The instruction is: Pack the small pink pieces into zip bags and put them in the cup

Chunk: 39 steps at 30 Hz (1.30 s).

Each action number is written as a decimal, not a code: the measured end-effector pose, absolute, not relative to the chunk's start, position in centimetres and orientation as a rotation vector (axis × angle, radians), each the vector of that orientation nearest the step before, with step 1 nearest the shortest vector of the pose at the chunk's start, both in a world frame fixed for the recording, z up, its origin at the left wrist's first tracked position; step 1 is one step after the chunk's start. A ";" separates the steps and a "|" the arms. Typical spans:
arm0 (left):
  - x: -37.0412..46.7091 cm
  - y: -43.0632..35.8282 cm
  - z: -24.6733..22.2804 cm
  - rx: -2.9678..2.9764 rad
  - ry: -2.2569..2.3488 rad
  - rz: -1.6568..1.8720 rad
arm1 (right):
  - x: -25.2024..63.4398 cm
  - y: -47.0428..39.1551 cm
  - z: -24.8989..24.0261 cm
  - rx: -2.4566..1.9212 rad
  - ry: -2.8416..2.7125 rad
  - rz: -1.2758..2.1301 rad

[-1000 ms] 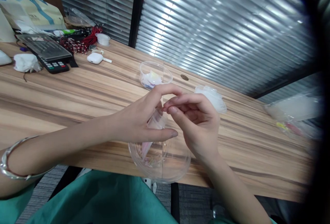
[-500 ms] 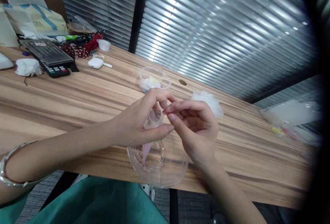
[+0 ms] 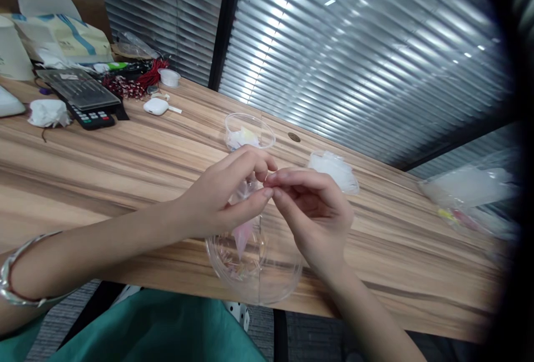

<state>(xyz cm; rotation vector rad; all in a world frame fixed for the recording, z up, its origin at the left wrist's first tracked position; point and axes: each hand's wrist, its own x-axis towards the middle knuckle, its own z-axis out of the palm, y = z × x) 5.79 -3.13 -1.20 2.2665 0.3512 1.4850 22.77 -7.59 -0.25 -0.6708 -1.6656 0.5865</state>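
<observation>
My left hand (image 3: 227, 192) is curled round a small clear plastic bag (image 3: 243, 235), which hangs below it with a pinkish, pointed lower end. Its thumb and index fingertips come close to the fingers of my right hand (image 3: 319, 206). Thumb and index finger of that right hand are pinched together at the bag's upper end; what lies between them is too small to make out. Beneath both hands stands a round clear plastic container (image 3: 277, 281). Thin, light-coloured bits (image 3: 237, 264) lie in its left part, under the tip of the bag.
A smaller clear tub (image 3: 267, 140) with pale packets sits farther back. Nearby are a brown disc (image 3: 294, 137) and a stack of clear bags (image 3: 334, 170). More plastic bags (image 3: 467, 184) lie right. Left are a white earphone case (image 3: 156, 107), red wires (image 3: 152, 75) and a card terminal (image 3: 94, 120).
Both hands stay together with little shift. My left fingers have closed in towards my right fingertips, and the bag's pointed end has swung slightly right and up.
</observation>
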 end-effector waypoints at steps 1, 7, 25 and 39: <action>5.8 -3.2 -1.1 2.283 0.352 1.491 | 22.7 -7.6 -0.3 -0.674 -1.661 0.587; 5.7 -3.2 -1.0 2.360 0.342 1.524 | 22.6 -7.6 -0.2 -0.673 -1.637 0.580; 5.7 -3.0 -1.0 2.396 0.310 1.585 | 22.5 -7.6 -0.2 -0.692 -1.608 0.571; 5.7 -3.0 -1.1 2.379 0.359 1.446 | 22.6 -7.4 -0.4 -0.736 -1.588 0.475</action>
